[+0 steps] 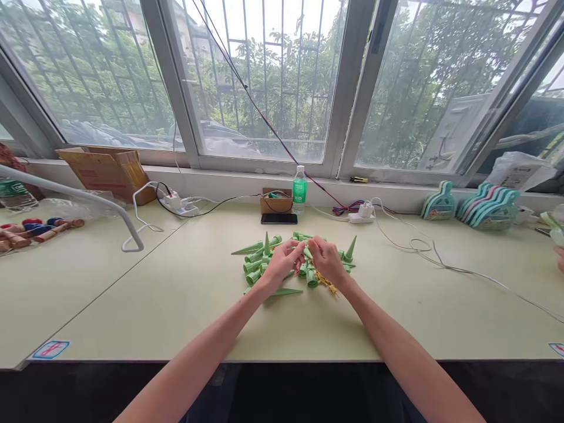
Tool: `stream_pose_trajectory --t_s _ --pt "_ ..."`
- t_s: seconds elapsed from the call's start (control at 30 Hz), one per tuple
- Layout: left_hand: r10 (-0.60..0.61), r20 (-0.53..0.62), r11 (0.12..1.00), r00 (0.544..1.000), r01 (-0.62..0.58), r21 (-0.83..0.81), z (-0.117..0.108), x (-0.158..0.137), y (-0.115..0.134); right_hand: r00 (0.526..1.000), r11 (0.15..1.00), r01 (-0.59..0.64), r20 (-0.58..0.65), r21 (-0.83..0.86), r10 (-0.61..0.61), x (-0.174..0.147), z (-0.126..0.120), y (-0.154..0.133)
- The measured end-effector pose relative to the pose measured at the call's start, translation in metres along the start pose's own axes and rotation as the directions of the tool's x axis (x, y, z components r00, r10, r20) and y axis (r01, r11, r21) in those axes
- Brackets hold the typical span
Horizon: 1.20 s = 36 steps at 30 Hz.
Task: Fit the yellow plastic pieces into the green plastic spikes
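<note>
My left hand (285, 261) and my right hand (326, 258) meet over a pile of small plastic parts, fingers of both closed. Between the fingertips a green plastic piece (307, 252) shows, mostly covered, so its exact shape is unclear. Around my hands lie hollow green cylinders (312, 278) and pointed green cones; one cone (267, 244) stands upright left of my hands, another (351, 249) stands to the right. A long green cone (286, 291) lies flat below my left wrist. Small yellow plastic parts (326, 283) lie under my right hand.
Behind the pile are a phone (279, 218), a small cardboard box (276, 203) and a water bottle (299, 191). Cables (434, 252) cross the right side. Teal paddle-shaped items (489, 207) stand back right; a lamp arm (88, 191) reaches in left. Part of another person's hand (559, 257) shows far right.
</note>
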<state>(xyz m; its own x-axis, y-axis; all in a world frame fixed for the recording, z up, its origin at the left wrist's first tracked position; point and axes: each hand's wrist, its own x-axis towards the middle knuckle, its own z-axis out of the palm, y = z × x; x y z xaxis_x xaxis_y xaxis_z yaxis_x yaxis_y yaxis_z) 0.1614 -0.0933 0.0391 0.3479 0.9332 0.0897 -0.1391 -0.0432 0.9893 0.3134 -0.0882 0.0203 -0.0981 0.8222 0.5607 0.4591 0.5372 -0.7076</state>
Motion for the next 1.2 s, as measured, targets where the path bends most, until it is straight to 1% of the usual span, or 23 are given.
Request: stream_pose_trajectory --t_s 0.27,0.47,0.6,0.77,0.93,1.2 --pt "0.133 0.004 0.981 0.991 -0.132 0.142 -0.0011 -0.0017 -0.0053 1.0 0.999 0.004 -0.016 -0.05 -0.005 0.0011 0.0004 0.0023" --pt "0.195 0.014 0.955 0.981 -0.193 0.224 -0.0004 -0.0018 -0.0063 1.0 1.0 0.003 -0.01 -0.025 -0.003 0.0008 0.0004 0.0013" --pt "0.241 0.015 0.93 0.97 -0.236 0.283 -0.0003 -0.0022 -0.0062 1.0 0.999 -0.003 -0.025 -0.037 0.002 0.0009 -0.0001 -0.0015" --pt "0.261 0.023 0.912 0.965 -0.254 0.323 -0.0007 -0.0023 -0.0067 0.999 0.999 0.012 -0.033 -0.036 -0.013 0.0013 -0.0002 -0.0019" --pt "0.267 0.023 0.905 0.963 -0.259 0.337 0.0 -0.0026 -0.006 0.999 0.999 -0.015 -0.031 -0.034 0.014 0.0005 -0.0007 -0.0018" --pt "0.279 0.037 0.896 0.959 -0.274 0.348 -0.0001 -0.0031 -0.0066 0.999 0.999 -0.025 -0.027 -0.04 0.024 0.0009 -0.0007 -0.0009"
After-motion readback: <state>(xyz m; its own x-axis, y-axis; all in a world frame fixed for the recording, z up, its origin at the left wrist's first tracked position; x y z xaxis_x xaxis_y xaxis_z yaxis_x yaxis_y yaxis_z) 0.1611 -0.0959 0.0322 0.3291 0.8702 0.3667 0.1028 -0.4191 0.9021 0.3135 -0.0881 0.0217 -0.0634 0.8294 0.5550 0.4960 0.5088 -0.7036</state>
